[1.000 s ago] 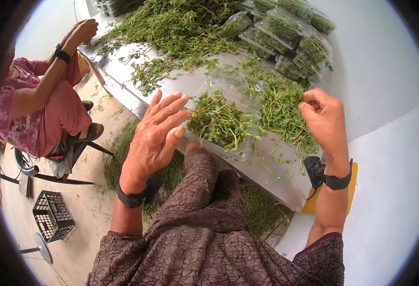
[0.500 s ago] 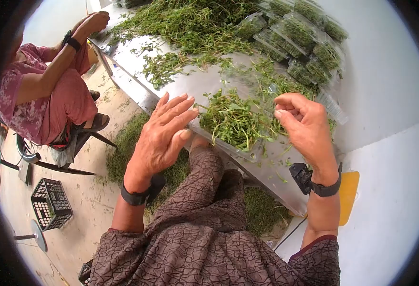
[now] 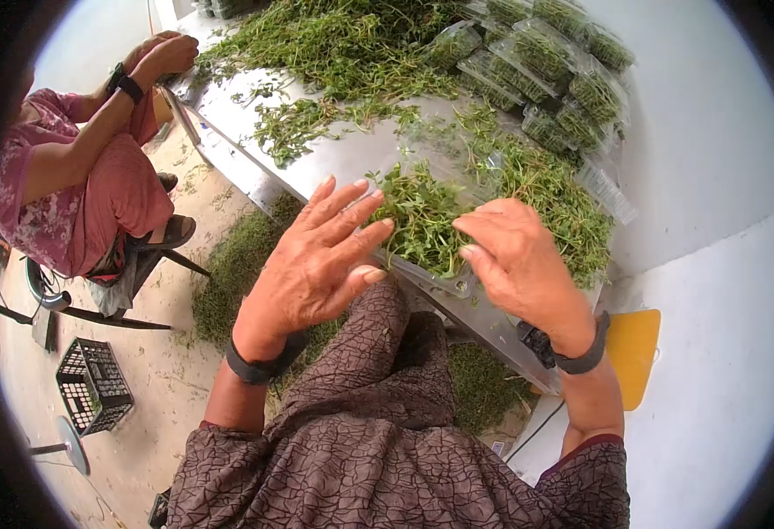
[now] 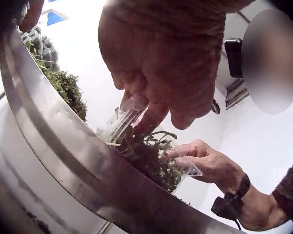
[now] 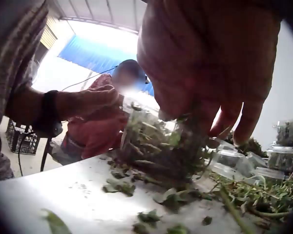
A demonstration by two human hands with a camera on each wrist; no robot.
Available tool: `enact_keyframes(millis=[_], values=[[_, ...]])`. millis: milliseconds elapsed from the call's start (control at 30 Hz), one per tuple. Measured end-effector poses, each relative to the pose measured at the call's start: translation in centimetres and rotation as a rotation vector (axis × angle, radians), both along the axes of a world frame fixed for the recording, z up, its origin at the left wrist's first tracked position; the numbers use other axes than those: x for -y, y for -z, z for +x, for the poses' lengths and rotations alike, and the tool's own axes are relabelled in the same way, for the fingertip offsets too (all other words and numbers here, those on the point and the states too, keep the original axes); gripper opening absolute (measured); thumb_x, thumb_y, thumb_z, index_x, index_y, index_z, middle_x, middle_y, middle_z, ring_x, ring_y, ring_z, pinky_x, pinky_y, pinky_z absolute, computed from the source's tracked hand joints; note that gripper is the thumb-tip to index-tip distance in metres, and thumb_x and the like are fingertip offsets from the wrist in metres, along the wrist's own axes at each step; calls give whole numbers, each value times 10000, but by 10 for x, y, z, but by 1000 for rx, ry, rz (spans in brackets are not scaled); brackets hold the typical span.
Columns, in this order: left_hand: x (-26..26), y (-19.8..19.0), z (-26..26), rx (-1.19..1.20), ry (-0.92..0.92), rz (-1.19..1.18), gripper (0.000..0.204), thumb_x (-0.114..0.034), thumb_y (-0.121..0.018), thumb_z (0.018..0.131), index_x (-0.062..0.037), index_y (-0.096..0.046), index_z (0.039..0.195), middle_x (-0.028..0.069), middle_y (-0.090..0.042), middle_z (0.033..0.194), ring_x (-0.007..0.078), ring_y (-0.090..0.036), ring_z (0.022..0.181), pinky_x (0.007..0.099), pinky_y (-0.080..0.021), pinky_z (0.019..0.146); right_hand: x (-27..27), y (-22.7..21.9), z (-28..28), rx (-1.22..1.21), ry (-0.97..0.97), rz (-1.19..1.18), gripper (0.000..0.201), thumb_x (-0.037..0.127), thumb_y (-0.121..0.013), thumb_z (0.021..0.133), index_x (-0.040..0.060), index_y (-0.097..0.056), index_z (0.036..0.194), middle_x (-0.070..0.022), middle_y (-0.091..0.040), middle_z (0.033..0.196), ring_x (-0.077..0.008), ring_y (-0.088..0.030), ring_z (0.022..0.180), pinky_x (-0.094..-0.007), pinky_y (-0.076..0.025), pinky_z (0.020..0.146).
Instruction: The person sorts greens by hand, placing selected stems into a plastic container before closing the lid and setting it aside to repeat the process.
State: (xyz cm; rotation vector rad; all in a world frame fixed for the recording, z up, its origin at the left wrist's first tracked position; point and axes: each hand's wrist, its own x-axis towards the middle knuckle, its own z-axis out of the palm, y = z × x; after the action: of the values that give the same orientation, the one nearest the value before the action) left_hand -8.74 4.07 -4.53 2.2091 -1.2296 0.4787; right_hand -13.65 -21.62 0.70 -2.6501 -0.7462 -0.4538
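A clear plastic container point(image 3: 450, 282) stands at the front edge of a metal surface point(image 3: 365, 150), filled with leafy green stems point(image 3: 422, 212). The left hand point(image 3: 315, 264) is set at the container's left end: its grip is apart, fingers extended and slightly spread, thumb separate. The right hand point(image 3: 528, 260) is set at the right end, fingers bent and directed into the stems; the tips are partly covered, so from where I stand I cannot tell whether this grip is clamped on any stems. A small pale tag point(image 3: 497, 448) sits low, near the foot of the wall point(image 3: 713, 132); its marking is too small to read. Edges: the front edge of the surface runs diagonally past the worker's knees, and the wall bounds the right side. Working room: a strip of metal shows between the container and the heap of greens point(image 3: 343, 44) behind it. To the right, loose greens point(image 3: 563, 185) occupy the surface right beside the container; beyond them, a stack of filled packs point(image 3: 546, 70) stands near the wall. A second person point(image 3: 96, 185) sits at left, and a black crate point(image 3: 94, 385) rests on the floor.
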Motion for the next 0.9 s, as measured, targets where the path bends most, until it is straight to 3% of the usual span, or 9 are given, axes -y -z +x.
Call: enact_keyframes(millis=[167,267,433,467,567,633,900], values=[[8,-9,0,-5,-3,127,467,-425,-504,923,-27,-618,1139,166,-559,1287,360,-438,1292,543,-199,1147,-8,3,0,10,-1,-67,218,91,-662,769,0,-633,966,-159,-643,935,-321,-578,953,-429,-428,878],[9,-13,1,37,16,110,403,-352,-600,868,-2,-633,1066,188,-574,1243,350,-457,1269,526,-224,1144,-3,2,0,-28,-1,-49,217,97,-652,786,4,-637,981,-157,-655,1002,-321,-590,981,-434,-418,918],[-8,-13,0,81,-26,-10,398,-360,-576,887,-14,-639,1074,174,-566,1272,353,-470,1258,527,-222,1143,6,-20,-15,-8,31,4,261,87,-632,827,17,-643,1078,-155,-638,1177,-318,-586,1097,-479,-367,1035],[-9,-12,0,83,-20,-19,395,-357,-574,891,-22,-635,1091,168,-564,1278,355,-467,1262,529,-223,1142,8,-19,-15,54,29,10,240,92,-640,809,0,-643,1030,-148,-659,1101,-321,-598,1042,-445,-391,987],[-8,-12,-1,88,-5,-23,395,-354,-570,896,-42,-623,1133,153,-565,1284,355,-447,1282,534,-229,1139,11,-19,-18,26,43,23,231,96,-646,805,5,-648,1018,-143,-665,1052,-326,-601,1014,-447,-391,990],[-4,-9,-1,16,48,52,451,-427,-491,936,-84,-614,1201,127,-543,1337,353,-415,1318,557,-187,1144,13,-9,-18,25,40,12,232,103,-650,801,10,-649,1014,-144,-665,1034,-326,-598,1013,-449,-388,991],[16,-18,-1,11,87,142,397,-334,-518,912,-1,-638,1092,159,-623,1184,347,-427,1304,556,-187,1150,3,1,-11,-3,-12,-78,173,165,-628,832,24,-650,929,-137,-653,935,-315,-567,1055,-466,-364,1004]])
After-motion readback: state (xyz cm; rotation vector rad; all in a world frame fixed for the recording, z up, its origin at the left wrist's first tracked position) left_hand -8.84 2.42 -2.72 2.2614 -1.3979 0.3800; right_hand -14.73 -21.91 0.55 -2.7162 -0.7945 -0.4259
